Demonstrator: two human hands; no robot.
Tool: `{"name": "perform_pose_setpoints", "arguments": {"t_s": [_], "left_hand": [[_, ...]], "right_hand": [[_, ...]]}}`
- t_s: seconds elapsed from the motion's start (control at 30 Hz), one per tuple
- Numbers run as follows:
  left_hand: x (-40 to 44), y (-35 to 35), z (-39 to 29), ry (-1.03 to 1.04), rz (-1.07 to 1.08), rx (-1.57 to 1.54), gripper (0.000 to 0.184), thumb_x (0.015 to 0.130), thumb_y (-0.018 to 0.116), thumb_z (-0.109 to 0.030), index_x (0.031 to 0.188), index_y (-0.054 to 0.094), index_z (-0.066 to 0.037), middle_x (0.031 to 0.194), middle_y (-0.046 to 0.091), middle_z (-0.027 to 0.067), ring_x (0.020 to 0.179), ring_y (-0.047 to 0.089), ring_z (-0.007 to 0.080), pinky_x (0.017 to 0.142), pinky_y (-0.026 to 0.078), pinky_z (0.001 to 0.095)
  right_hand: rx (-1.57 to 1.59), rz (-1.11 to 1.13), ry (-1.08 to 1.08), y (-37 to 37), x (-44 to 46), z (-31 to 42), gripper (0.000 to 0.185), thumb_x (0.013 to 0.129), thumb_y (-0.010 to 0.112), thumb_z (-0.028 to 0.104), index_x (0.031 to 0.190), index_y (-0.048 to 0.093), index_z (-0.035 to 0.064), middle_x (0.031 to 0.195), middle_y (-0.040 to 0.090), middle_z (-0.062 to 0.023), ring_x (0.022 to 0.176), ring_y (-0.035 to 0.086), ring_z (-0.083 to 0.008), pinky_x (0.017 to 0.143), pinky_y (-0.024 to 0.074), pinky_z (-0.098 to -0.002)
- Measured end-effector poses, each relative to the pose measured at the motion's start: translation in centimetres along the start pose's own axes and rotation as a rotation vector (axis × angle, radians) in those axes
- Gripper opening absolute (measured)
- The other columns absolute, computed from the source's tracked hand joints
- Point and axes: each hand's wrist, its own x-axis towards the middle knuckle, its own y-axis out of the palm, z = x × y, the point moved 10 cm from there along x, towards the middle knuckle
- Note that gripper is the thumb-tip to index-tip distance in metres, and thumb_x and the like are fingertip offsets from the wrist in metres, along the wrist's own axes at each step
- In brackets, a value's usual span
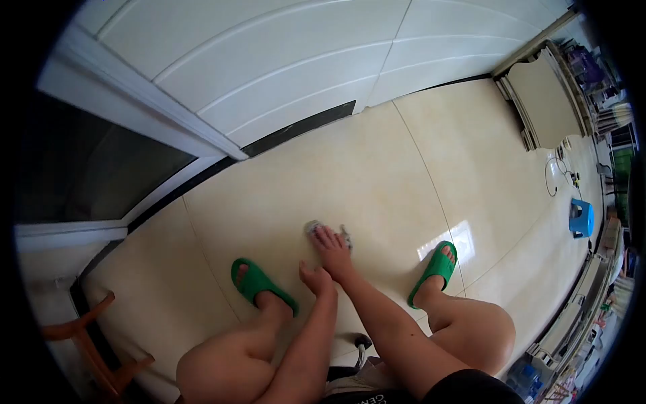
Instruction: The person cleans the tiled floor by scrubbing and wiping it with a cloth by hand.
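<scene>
Between two feet in green slippers, my right hand [331,250] reaches down over a small greyish object [313,227] near the tiled floor [303,175]. Its fingers are spread across the object, which shows past the fingertips on both sides; what it is cannot be made out. Just left of that wrist is my left hand [316,277], its thumb raised and the other fingers mostly hidden. Whether it holds anything does not show.
Green slippers [256,281] [434,269] stand either side. A chair caster [363,341] is near my forearms. A blue stool [581,218], cables and a beige panel [545,101] are at the right. A glass door [101,148] and brown wooden legs [87,337] are at the left.
</scene>
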Motion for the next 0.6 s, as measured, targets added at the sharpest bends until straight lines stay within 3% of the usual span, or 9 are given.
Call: {"name": "perform_pose_setpoints", "arguments": {"t_s": [0.1, 0.2, 0.3, 0.37, 0.43, 0.5, 0.6], "left_hand": [[1.0, 1.2, 0.2, -0.089, 0.015, -0.018, 0.058, 0.086, 0.041, -0.004, 0.141, 0.028, 0.003, 0.148, 0.026, 0.0202, 0.134, 0.032, 0.0324, 0.111, 0.027, 0.0384], [1.6, 2.5, 0.0, -0.032, 0.092, -0.059, 0.059, 0.086, 0.044, -0.007, 0.142, 0.027, 0.002, 0.149, 0.022, 0.0211, 0.136, 0.027, 0.0339, 0.113, 0.023, 0.0390], [2.9, 2.9, -0.1, 0.048, 0.085, 0.007, 0.060, 0.086, 0.047, -0.008, 0.142, 0.028, 0.002, 0.150, 0.019, 0.0227, 0.139, 0.022, 0.0334, 0.114, 0.019, 0.0393], [2.7, 2.7, -1.6, 0.102, 0.066, 0.269, 0.061, 0.087, 0.046, -0.009, 0.145, 0.026, -0.004, 0.151, 0.021, 0.0177, 0.139, 0.022, 0.0310, 0.113, 0.020, 0.0386], [3.3, 2.6, -1.9, 0.143, 0.053, 0.278, 0.061, 0.087, 0.047, -0.009, 0.144, 0.027, -0.003, 0.150, 0.019, 0.0216, 0.140, 0.019, 0.0332, 0.113, 0.019, 0.0407], [3.7, 2.4, -2.2, 0.184, 0.036, 0.290, 0.061, 0.086, 0.049, -0.008, 0.143, 0.029, -0.002, 0.149, 0.018, 0.0255, 0.140, 0.016, 0.0355, 0.114, 0.017, 0.0428], [3.9, 2.3, -2.5, 0.203, 0.043, 0.260, 0.062, 0.086, 0.050, -0.009, 0.143, 0.028, -0.003, 0.149, 0.017, 0.0259, 0.140, 0.015, 0.0371, 0.113, 0.017, 0.0440]], "right_hand": [[-0.079, 0.047, -0.103, 0.6, 3.1, 0.3, 0.064, 0.078, 0.057, 0.015, 0.140, 0.041, 0.0198, 0.149, 0.032, -0.0041, 0.138, 0.028, -0.0221, 0.113, 0.0188, -0.0486], [-0.288, -0.042, -0.004, -2.6, 6.2, -4.1, 0.060, 0.081, 0.052, 0.010, 0.139, 0.042, 0.0221, 0.149, 0.033, -0.0024, 0.138, 0.028, -0.0200, 0.114, 0.0173, -0.0499], [-0.220, -0.243, 0.263, -7.5, 6.3, -13.1, 0.056, 0.082, 0.048, 0.006, 0.136, 0.046, 0.0212, 0.147, 0.035, -0.0049, 0.137, 0.031, -0.0261, 0.114, 0.0152, -0.0517], [-0.302, -0.424, 0.456, -11.5, 4.0, -19.4, 0.059, 0.080, 0.049, 0.007, 0.137, 0.046, 0.0235, 0.146, 0.035, -0.0130, 0.136, 0.029, -0.0346, 0.112, 0.0147, -0.0535], [-0.349, -0.631, 0.684, -13.8, 0.6, -26.7, 0.063, 0.078, 0.053, 0.009, 0.138, 0.043, 0.0265, 0.147, 0.034, -0.0133, 0.137, 0.028, -0.0342, 0.111, 0.0170, -0.0541], [-0.246, -0.611, 0.977, -15.8, -1.1, -31.1, 0.070, 0.075, 0.057, 0.012, 0.140, 0.040, 0.0285, 0.148, 0.031, -0.0128, 0.137, 0.028, -0.0339, 0.109, 0.0205, -0.0539], [-0.201, -0.517, 0.956, -15.7, 1.8, -34.2, 0.074, 0.073, 0.059, 0.013, 0.141, 0.037, 0.0294, 0.148, 0.031, -0.0123, 0.136, 0.028, -0.0336, 0.109, 0.0237, -0.0507]]}}
